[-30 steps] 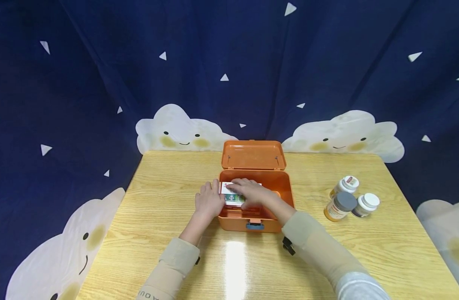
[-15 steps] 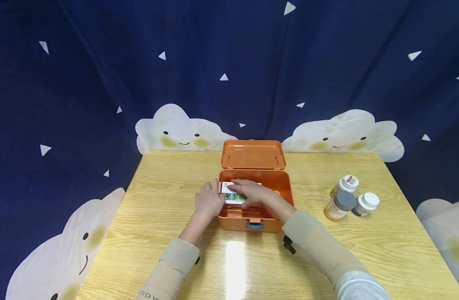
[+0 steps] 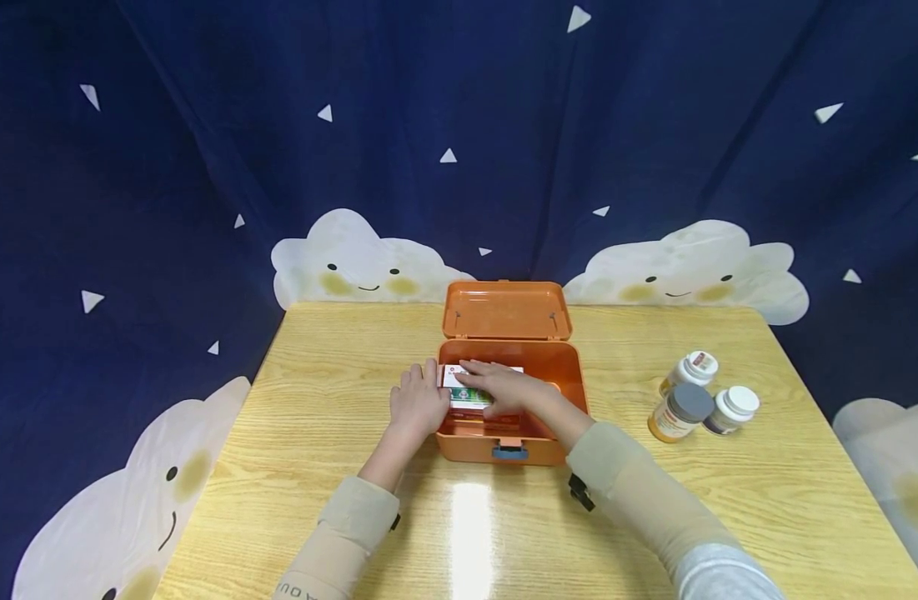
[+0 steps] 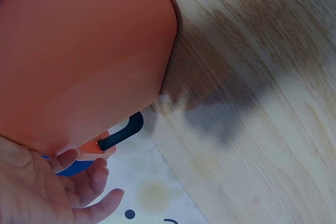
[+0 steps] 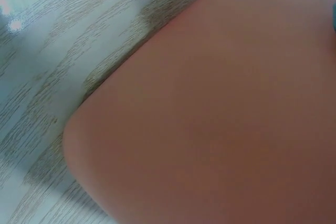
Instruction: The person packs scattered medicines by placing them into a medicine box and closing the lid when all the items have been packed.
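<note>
An orange storage box (image 3: 466, 448) stands on the table with its lid (image 3: 507, 310) tipped back. Inside, at the left, a white and green medicine carton (image 3: 464, 398) lies over a red carton (image 3: 496, 421). My left hand (image 3: 418, 398) rests at the box's left rim, thumb by the carton; the left wrist view shows its fingers (image 4: 89, 184) loosely bent outside the wall. Over the white and green carton lies my right hand (image 3: 504, 387), fingers spread across its top and thumb near its front edge, covering part of it. The right wrist view shows only the box's wall (image 5: 210, 108) and tabletop.
Three bottles stand together at the right: a white-capped one (image 3: 689, 372), a grey-capped one (image 3: 679, 412) and another with a white lid (image 3: 732, 410). A blue latch (image 3: 509, 452) is on the box's front. A dark blue curtain (image 3: 398, 100) hangs behind the wooden table (image 3: 338, 367).
The white and green carton has settled slightly, its front edge lower in the box. My right hand's fingers have spread a little. My left hand stays in place.
</note>
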{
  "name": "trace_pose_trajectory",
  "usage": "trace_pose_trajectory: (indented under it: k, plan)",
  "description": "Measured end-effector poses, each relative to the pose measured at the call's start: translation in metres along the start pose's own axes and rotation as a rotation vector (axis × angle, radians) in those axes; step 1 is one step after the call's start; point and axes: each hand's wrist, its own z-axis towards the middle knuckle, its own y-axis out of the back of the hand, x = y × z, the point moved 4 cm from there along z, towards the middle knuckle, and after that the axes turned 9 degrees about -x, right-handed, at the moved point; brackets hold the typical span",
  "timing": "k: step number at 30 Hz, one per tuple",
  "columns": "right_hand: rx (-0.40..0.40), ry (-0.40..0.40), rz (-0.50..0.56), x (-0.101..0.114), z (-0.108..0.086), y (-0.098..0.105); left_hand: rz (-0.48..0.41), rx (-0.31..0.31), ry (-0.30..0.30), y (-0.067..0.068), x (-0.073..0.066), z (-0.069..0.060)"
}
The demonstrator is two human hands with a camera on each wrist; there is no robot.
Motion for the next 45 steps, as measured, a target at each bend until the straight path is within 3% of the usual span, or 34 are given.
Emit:
trace_pose_trajectory:
  k: [17,27,36,45]
  plan:
    - [-0.043,0.047,-0.031,0.002,-0.004,0.001,0.004,-0.002,-0.004,0.001,-0.001,-0.001]
    - [-0.212,0.065,-0.061,0.004,-0.016,0.017,0.0,0.004,0.002,0.001,-0.001,-0.001]
    - [-0.386,0.142,-0.126,0.004,-0.034,0.033,-0.006,0.007,0.008,0.0,0.0,0.0]
    - [-0.49,0.104,-0.168,-0.004,-0.049,0.048,-0.019,-0.002,0.006,0.001,-0.001,-0.001]
